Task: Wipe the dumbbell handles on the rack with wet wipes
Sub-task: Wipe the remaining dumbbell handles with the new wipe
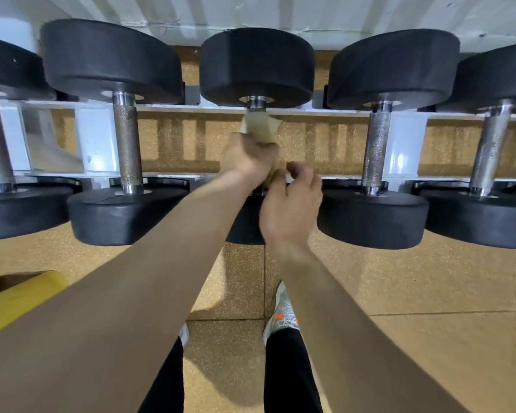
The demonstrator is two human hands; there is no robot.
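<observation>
The wipe [258,128] wraps the handle [256,103] of the middle dumbbell [256,64] on the rack [96,138]. I see the left hand [248,159] clenched round wipe and handle. The right hand [292,201] is blurred, fingers curled at the wipe's lower end; I cannot tell its grip.

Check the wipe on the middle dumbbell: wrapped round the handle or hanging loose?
Wrapped. The wipe sleeves the handle just by the far weight, the left hand gripping round it; only its top edge flares free.
</observation>
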